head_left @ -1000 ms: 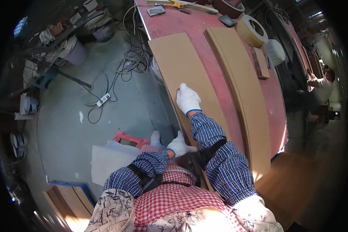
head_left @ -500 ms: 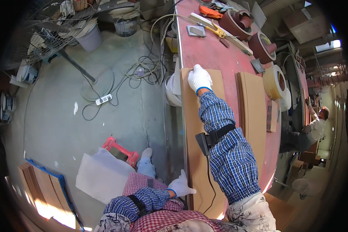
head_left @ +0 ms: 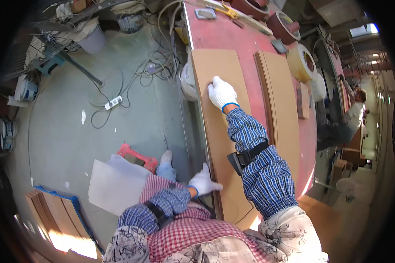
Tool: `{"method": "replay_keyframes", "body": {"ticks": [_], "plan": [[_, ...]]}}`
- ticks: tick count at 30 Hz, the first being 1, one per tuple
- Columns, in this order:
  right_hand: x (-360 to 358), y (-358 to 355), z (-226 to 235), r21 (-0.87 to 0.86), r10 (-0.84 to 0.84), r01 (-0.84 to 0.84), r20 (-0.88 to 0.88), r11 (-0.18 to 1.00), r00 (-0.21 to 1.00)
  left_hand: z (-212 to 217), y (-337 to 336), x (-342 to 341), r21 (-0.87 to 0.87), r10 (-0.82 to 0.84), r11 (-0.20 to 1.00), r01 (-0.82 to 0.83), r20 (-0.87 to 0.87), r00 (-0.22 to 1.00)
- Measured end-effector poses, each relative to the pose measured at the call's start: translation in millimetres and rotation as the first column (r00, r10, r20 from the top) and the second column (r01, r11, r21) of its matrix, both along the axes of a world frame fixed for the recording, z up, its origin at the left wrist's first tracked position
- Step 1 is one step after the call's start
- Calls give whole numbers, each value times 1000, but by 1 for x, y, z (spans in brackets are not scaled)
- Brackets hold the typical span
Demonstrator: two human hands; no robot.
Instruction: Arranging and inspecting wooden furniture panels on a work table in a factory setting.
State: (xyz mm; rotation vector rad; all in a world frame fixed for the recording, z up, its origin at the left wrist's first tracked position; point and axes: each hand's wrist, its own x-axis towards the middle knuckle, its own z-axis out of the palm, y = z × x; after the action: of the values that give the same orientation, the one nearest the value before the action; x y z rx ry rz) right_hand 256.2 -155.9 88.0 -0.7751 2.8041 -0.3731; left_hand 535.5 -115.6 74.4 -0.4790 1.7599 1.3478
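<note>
A long flat brown board [head_left: 226,144] lies along the left edge of the red-topped table [head_left: 261,92]. On its far half, my right hand [head_left: 222,93] in a white knitted glove presses down with curled fingers. What is under those fingers, if anything, is hidden. Nearer to me, my left hand [head_left: 202,181], also gloved in white, rests at the board's left edge. Its thumb reaches over onto the board and its fingers stretch forward, apart from the thumb. To the right lies a stack of similar brown boards [head_left: 280,114].
Wide tape-like rolls [head_left: 301,62], a small block [head_left: 303,101] and a yellow-handled tool [head_left: 230,12] sit on the table. Cables and a white power strip [head_left: 113,103] lie on the floor by a red stool [head_left: 138,158]. Another person [head_left: 353,111] works at far right.
My right hand has slid back toward me from the board's far end. The left hand stays by the board's edge. The whole view has shifted a little.
</note>
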Motion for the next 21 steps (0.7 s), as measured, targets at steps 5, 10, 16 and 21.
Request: {"method": "replay_keyframes", "body": {"ticks": [5,10,16,21], "plan": [[129,121,8,-9,-17,18,130,1000,991,-10,-3,-1,-73,14,997,-22,-114,993],[274,245,16,191,-186,144,225,971,956,-17,-2,-5,-71,90,992,-105,-194,977],[429,362,29,310,-374,291,255,905,892,-65,-24,-2,-94,178,972,-217,-315,932],[541,442,18,282,-478,415,211,865,853,-58,-34,-15,0,222,974,-226,-189,957]]}}
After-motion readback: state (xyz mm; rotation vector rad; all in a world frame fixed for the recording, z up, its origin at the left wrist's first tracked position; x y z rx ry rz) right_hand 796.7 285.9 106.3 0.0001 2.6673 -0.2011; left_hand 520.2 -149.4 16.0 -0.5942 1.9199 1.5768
